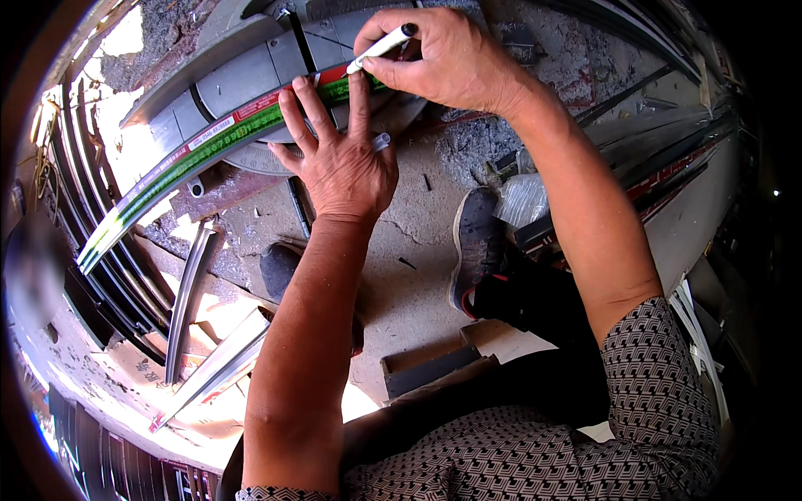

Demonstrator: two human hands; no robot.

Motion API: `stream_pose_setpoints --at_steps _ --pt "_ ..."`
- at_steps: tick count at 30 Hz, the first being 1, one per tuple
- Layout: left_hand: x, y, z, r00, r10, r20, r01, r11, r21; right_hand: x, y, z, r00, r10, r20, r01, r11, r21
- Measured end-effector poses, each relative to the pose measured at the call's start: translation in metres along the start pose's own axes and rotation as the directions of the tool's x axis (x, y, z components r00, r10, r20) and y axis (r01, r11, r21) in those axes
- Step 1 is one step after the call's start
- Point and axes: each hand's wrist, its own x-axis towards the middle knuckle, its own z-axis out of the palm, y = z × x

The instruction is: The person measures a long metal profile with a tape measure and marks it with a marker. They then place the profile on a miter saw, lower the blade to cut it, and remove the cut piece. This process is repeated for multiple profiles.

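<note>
Two hands worked at a green-and-red strip (209,149) on a grey metal bed (251,73); the right hand (455,65) pinched a white pen (381,48) against it, beside the splayed fingers of the left hand (347,171). Whether the left also gripped a small pale object (382,141) was unclear; the strip's right end was hidden.

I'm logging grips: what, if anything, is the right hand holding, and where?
The right hand holds a white marker by the barrel near its tip.

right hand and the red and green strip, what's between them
The white marker, held in the right hand, its tip at the red and green strip; the head view leaves actual contact unclear.
</note>
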Motion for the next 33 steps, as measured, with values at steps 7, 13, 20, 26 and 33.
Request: stream_pose_setpoints --at_steps 7,13,20,26,33 --pt "-0.001 -0.002 0.001 1.000 -0.002 -0.005 0.002 1.000 -0.002 0.000 -0.002 0.001 1.000 0.020 0.012 -0.020 1.000 0.003" --pt "0.002 0.001 0.001 1.000 0.008 -0.015 -0.008 1.000 -0.004 -0.001 0.015 0.009 0.990 -0.121 -0.067 0.113 0.988 -0.102" --pt "0.001 0.002 0.004 0.999 -0.007 -0.031 0.008 0.999 0.033 -0.002 0.013 0.004 0.995 -0.086 -0.043 0.080 0.988 -0.132" --pt "0.001 0.003 0.008 0.998 -0.008 -0.066 0.011 0.999 0.048 -0.002 0.009 0.000 0.999 -0.042 -0.019 0.040 0.995 -0.092" --pt "0.001 0.003 0.002 1.000 -0.012 -0.012 0.012 0.999 0.052 0.000 0.013 0.004 1.000 -0.024 -0.004 0.024 0.993 -0.117"
